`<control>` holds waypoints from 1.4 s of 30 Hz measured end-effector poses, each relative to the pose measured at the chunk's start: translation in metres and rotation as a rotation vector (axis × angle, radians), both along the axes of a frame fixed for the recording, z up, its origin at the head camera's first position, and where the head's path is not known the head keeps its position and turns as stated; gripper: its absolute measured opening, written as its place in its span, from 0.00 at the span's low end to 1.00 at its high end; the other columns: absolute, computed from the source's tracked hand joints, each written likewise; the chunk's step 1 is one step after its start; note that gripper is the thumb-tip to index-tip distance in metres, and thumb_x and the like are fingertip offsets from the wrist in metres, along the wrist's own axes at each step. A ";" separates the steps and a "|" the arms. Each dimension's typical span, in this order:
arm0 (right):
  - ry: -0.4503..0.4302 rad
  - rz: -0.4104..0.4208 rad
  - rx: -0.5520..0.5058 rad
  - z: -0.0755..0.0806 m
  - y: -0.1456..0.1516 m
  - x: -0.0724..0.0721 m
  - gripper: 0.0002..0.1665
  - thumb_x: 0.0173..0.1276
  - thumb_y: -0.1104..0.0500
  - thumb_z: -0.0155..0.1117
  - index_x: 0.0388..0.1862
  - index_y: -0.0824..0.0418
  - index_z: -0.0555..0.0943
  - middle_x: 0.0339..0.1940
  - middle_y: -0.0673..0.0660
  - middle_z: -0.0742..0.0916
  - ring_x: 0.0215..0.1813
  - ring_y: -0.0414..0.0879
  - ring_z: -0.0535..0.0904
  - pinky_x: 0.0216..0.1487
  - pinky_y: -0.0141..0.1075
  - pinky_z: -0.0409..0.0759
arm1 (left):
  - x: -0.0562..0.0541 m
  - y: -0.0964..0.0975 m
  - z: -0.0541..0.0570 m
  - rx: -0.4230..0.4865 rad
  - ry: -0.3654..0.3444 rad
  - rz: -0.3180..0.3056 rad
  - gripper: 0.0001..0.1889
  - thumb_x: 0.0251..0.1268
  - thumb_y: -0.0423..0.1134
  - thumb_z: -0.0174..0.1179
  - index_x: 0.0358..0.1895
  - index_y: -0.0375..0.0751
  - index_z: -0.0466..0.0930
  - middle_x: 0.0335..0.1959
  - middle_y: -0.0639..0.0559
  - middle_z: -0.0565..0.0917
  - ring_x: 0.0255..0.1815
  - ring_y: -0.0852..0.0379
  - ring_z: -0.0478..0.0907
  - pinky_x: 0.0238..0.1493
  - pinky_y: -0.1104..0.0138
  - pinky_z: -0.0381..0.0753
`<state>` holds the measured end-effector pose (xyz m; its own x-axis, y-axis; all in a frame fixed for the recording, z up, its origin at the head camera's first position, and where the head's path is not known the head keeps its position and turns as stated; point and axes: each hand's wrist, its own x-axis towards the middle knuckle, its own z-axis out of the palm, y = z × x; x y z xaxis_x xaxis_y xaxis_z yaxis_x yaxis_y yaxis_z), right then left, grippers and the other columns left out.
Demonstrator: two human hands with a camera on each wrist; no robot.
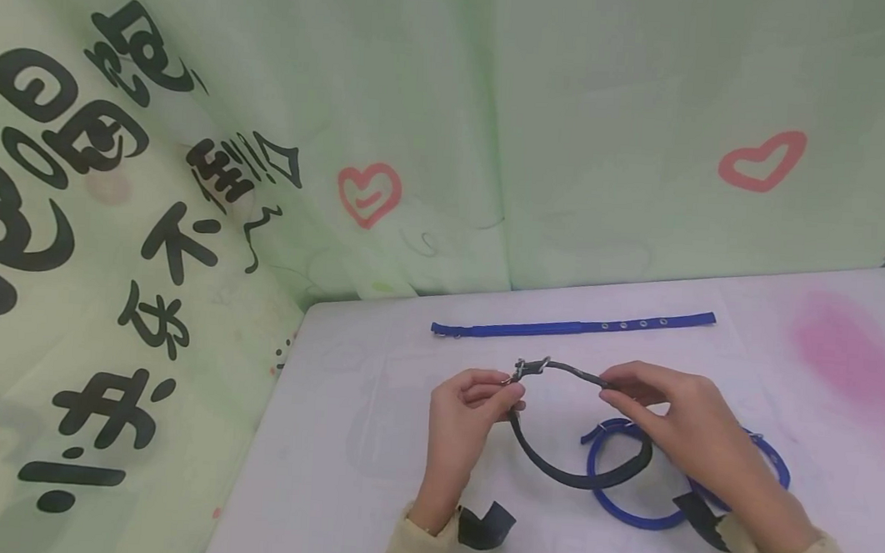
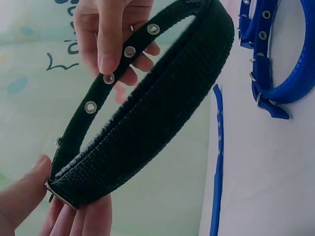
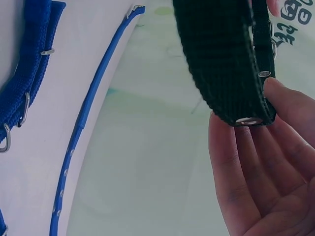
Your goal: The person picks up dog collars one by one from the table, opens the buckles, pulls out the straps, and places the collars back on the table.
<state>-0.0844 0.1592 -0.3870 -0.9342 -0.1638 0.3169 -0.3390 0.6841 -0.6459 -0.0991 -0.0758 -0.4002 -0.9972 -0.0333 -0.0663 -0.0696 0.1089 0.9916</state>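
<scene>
A dark green webbing collar, bent into a loop, is held up over the table between both hands. My left hand pinches it at the metal buckle end, thumb on one side and fingers on the other, as the left wrist view also shows of the buckle. On the far side, my right hand pinches the strap between thumb and fingers. Metal eyelets line the narrow strap near that hand. The wide padded part of the collar hangs toward the camera in the head view.
A straight blue collar lies toward the table's back edge. Looped blue collars lie under the right forearm, one ring at left and another at right. Black bands hang at the wrists. A printed curtain stands behind the white table.
</scene>
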 end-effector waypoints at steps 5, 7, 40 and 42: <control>0.031 0.003 -0.004 -0.002 0.003 0.001 0.12 0.59 0.61 0.76 0.42 0.53 0.86 0.36 0.48 0.90 0.35 0.45 0.88 0.34 0.35 0.87 | 0.000 0.001 0.000 0.029 -0.036 0.011 0.12 0.56 0.41 0.73 0.39 0.39 0.85 0.32 0.47 0.90 0.34 0.54 0.89 0.46 0.65 0.87; 0.034 0.004 -0.008 -0.002 0.004 0.001 0.13 0.59 0.61 0.76 0.43 0.53 0.86 0.36 0.47 0.90 0.35 0.45 0.88 0.34 0.36 0.87 | -0.001 0.001 -0.002 0.034 -0.043 0.016 0.12 0.56 0.42 0.74 0.38 0.39 0.85 0.31 0.47 0.90 0.34 0.54 0.89 0.46 0.64 0.87; -0.004 -0.102 -0.023 -0.005 0.030 0.002 0.19 0.62 0.61 0.74 0.51 0.60 0.80 0.36 0.58 0.90 0.33 0.43 0.87 0.32 0.26 0.83 | -0.003 -0.008 -0.006 -0.092 0.115 0.021 0.14 0.62 0.38 0.69 0.51 0.47 0.87 0.38 0.50 0.89 0.33 0.59 0.88 0.37 0.69 0.87; -0.045 -0.109 -0.021 -0.004 0.032 0.002 0.21 0.63 0.59 0.73 0.54 0.61 0.79 0.37 0.60 0.90 0.34 0.50 0.87 0.31 0.35 0.86 | -0.002 -0.008 -0.005 -0.129 0.120 0.031 0.14 0.63 0.38 0.69 0.51 0.48 0.87 0.38 0.51 0.89 0.33 0.60 0.88 0.35 0.69 0.87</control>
<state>-0.0826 0.1908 -0.3912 -0.9595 -0.0539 0.2764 -0.2334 0.7015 -0.6734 -0.1013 -0.0833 -0.4049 -0.9961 -0.0646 0.0600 0.0432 0.2357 0.9709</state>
